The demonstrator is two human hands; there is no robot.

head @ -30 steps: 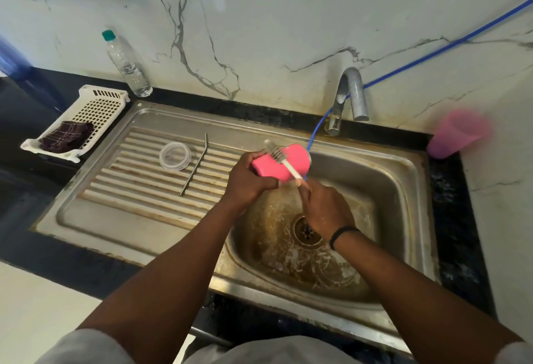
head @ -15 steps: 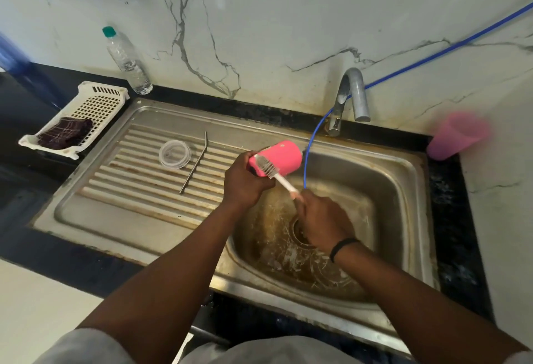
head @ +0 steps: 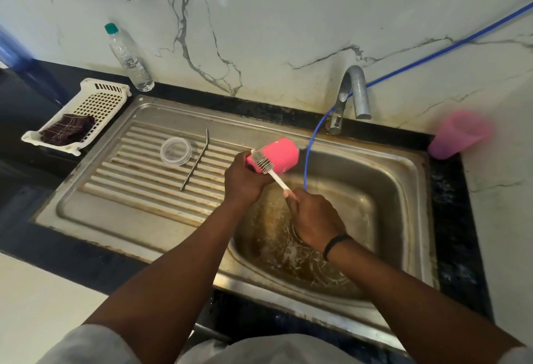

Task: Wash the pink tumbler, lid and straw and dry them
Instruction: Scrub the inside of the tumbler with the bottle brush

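Note:
My left hand grips the pink tumbler by its lower end and holds it on its side over the sink basin. My right hand grips the white handle of a bristle brush, whose head lies against the tumbler's side near my left hand. The clear lid lies flat on the ribbed drainboard. Just right of the lid lies the metal straw, bent at its far end.
A steel tap stands behind the basin, with a blue hose hanging into it. A pink cup sits at the right corner. At the left are a white basket holding a dark cloth and a water bottle.
The brush head has slid from the tumbler's far part down toward my left hand, and the tumbler has tilted a little further up and right.

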